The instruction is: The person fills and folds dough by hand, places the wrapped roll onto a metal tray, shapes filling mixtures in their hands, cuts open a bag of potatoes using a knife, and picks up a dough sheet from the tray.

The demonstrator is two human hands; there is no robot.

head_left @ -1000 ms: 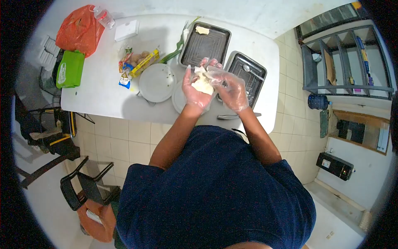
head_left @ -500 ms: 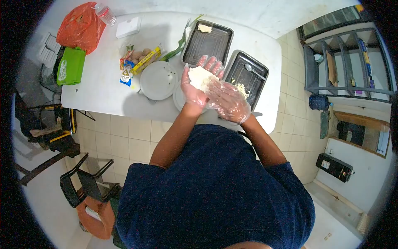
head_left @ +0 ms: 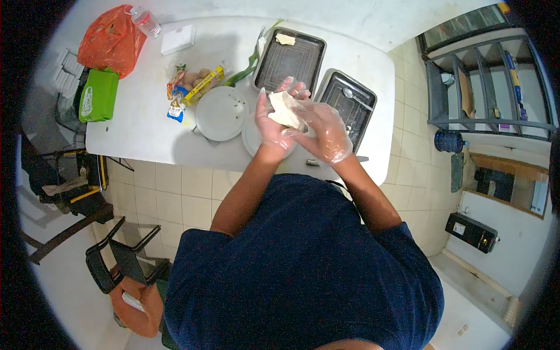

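A flat pale piece of dough (head_left: pixel 284 109) lies on the upturned palm of my left hand (head_left: pixel 273 125), whose fingers curl up slightly behind it. My right hand (head_left: pixel 326 129) comes in from the right, its fingers closed at the dough's right edge; its fingertips are partly hidden. Both hands wear clear plastic gloves. Behind them is a dark baking tray (head_left: pixel 289 63) with a small pale folded piece (head_left: pixel 285 39) at its far end. A second dark tray (head_left: pixel 364 119), holding a spoon (head_left: pixel 357 99), is partly covered by my right hand.
Left of my hands are a plate with a lid-like white top (head_left: pixel 220 114), a yellow box (head_left: pixel 205 83), a blue packet (head_left: pixel 176 109) and green leek-like leaves (head_left: pixel 242 74). A knife (head_left: pixel 360 158) lies near the table's front edge. Green (head_left: pixel 99 96) and red (head_left: pixel 112 42) bags stand far left.
My right hand has turned from lying flat over the dough to gripping its right edge. The dough looks narrower and more upright on that side. My left hand stays nearly in place.
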